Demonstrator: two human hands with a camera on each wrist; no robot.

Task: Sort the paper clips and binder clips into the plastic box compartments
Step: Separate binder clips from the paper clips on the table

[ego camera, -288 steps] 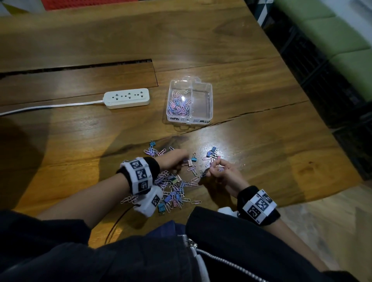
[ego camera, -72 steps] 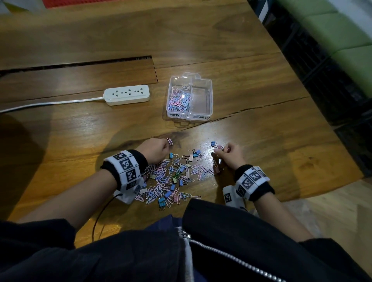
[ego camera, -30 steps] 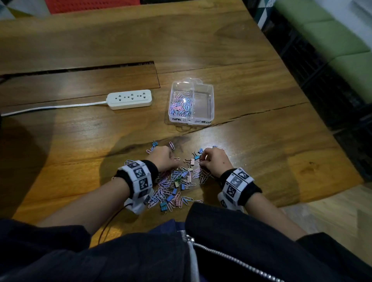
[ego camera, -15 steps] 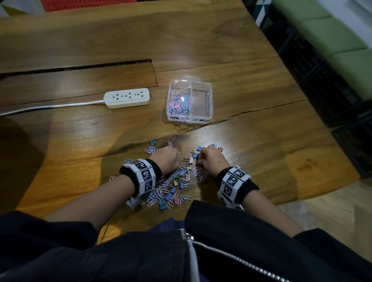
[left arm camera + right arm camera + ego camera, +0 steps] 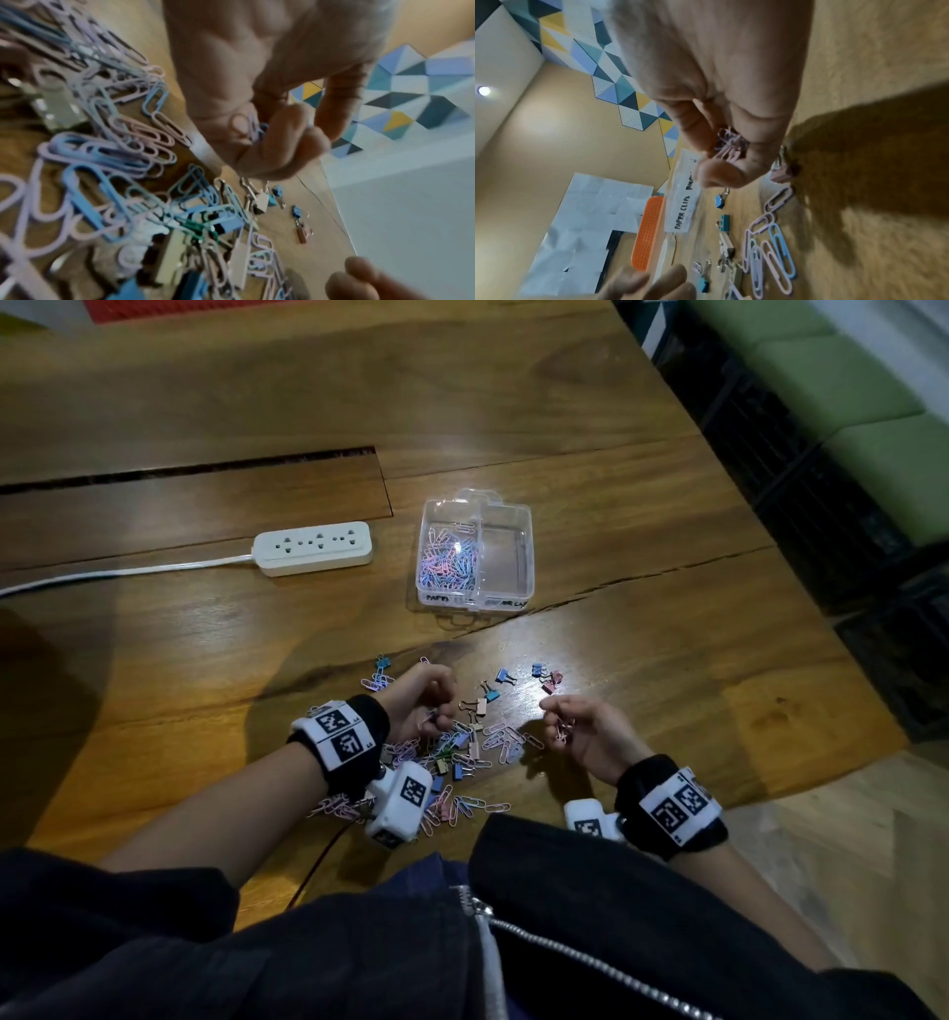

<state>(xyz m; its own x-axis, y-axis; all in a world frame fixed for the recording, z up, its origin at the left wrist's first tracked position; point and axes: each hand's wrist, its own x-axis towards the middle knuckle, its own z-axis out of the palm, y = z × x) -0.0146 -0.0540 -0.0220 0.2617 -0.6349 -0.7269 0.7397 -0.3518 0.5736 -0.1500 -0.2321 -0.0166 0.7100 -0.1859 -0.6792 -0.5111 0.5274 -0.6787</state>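
From the head view we see our left hand (image 5: pixel 418 701) curled over the near pile of paper clips (image 5: pixel 462 752) on the table (image 5: pixel 667 660), and our right hand (image 5: pixel 585 729) just right of it, holding a few pink clips. The plastic box (image 5: pixel 476 555) sits well beyond both, its long axis across us, pastel clips filling its left compartment. Small binder clips (image 5: pixel 506 677) lie scattered between hands and box.

At the left wrist, our fingers (image 5: pixel 270 146) curl round several blue and lilac clips.

At the right wrist, thumb and fingers (image 5: pixel 757 130) pinch a pink bunch.
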